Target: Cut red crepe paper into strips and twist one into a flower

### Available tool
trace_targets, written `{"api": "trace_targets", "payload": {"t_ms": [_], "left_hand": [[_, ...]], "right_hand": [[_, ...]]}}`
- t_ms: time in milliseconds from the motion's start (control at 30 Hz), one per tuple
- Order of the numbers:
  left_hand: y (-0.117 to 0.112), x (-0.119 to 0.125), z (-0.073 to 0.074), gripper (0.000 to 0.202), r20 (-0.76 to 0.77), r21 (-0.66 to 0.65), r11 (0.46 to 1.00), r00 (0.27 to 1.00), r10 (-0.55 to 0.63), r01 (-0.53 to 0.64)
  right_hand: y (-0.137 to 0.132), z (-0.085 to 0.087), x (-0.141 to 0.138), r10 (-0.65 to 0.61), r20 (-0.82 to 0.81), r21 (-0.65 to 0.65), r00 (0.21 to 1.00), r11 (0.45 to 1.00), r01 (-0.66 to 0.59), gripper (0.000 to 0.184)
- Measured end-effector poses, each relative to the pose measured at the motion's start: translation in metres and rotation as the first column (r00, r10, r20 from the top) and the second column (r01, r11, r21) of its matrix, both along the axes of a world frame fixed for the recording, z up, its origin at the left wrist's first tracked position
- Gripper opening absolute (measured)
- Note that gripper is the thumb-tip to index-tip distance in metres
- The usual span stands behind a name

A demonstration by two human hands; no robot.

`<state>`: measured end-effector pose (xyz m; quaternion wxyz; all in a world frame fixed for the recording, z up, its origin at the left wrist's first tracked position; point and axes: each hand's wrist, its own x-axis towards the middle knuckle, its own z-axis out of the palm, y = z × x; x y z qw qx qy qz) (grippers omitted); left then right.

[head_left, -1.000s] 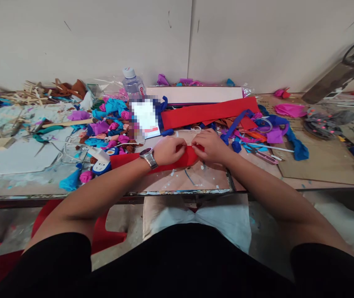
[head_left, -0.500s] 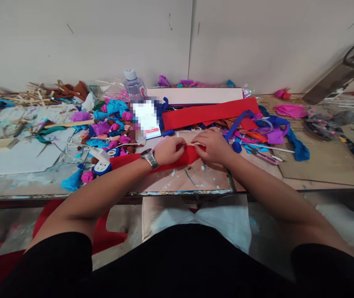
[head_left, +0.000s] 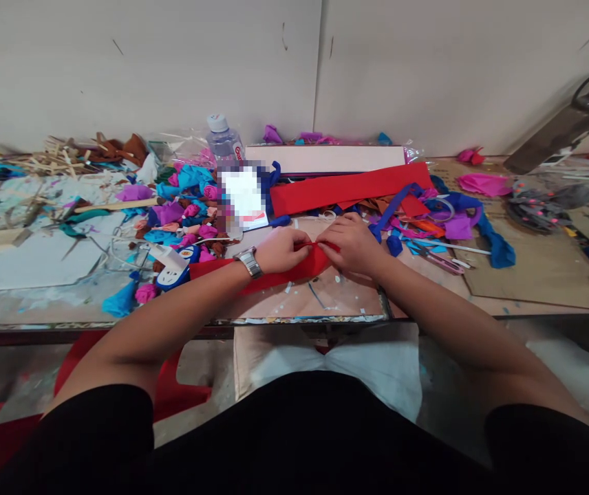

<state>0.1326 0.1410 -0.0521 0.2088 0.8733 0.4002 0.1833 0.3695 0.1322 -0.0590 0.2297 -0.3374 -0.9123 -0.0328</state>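
A long strip of red crepe paper (head_left: 302, 270) lies at the table's front, passing under my left wrist. My left hand (head_left: 281, 251), below a metal-banded watch (head_left: 249, 262), pinches the strip's upper edge between thumb and fingers. Close beside it, my right hand (head_left: 351, 242) is closed on the same edge nearer the strip's right end. Between the two hands the edge looks gathered or folded; the fingertips partly hide it. Behind them rests a wider red strip (head_left: 351, 188), flat on the pile.
Crumpled paper flowers (head_left: 191, 210) crowd the left, near a power strip (head_left: 171, 277) and a bottle (head_left: 223, 141). A phone (head_left: 256, 221) with a blurred screen stands behind my left hand. Pink-handled scissors (head_left: 444, 262) and blue strips lie right, beside cardboard (head_left: 542, 275).
The strip's left end has shifted slightly right. Its upper edge is now bunched between my hands, and my right fingers have curled lower over it.
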Motion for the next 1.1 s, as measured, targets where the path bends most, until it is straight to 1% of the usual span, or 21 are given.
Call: {"api": "trace_targets", "payload": {"t_ms": [100,233,333,400,567,767,900,1033,1100], "left_hand": [[-0.001,0.001,0.002,0.032,0.014,-0.02,1.0,1.0,0.005,-0.005],[-0.001,0.002,0.004,0.033,0.024,-0.042,0.999,1.0,0.018,-0.017],[0.0,0.002,0.003,0.035,0.012,-0.033,0.999,0.999,0.031,-0.031],[0.0,0.002,0.002,0.034,0.008,-0.024,0.999,1.0,0.027,-0.027],[0.0,0.001,0.002,0.033,0.006,-0.017,1.0,1.0,0.006,-0.005],[0.0,0.001,0.004,0.031,0.003,-0.043,0.999,1.0,0.001,-0.001],[0.001,0.0,0.004,0.031,0.005,-0.04,0.999,1.0,0.0,0.0],[0.001,0.0,0.004,0.031,0.013,-0.058,0.998,1.0,-0.016,0.016],[0.001,0.0,0.004,0.031,0.022,-0.069,0.997,0.999,-0.026,0.028]], "right_hand": [[-0.003,0.002,0.0,-0.015,0.042,0.038,0.999,0.999,0.013,0.024],[-0.008,0.007,0.0,-0.1,0.108,0.131,0.989,0.988,0.086,0.028],[-0.009,0.008,-0.002,-0.124,0.099,0.165,0.987,0.981,0.106,0.029],[-0.009,0.005,-0.003,-0.106,0.077,0.149,0.991,0.984,0.094,0.03],[-0.007,-0.002,-0.008,-0.051,0.046,0.05,0.998,0.998,0.049,0.027],[-0.009,0.002,-0.008,-0.032,0.015,-0.004,0.999,0.999,0.032,0.024],[-0.009,0.0,-0.007,-0.022,-0.036,-0.016,0.999,1.0,0.022,0.024],[-0.005,-0.004,-0.006,-0.019,-0.014,0.01,1.0,1.0,0.019,0.022],[-0.005,-0.004,-0.006,-0.014,-0.006,0.002,1.0,1.0,0.014,0.023]]}}
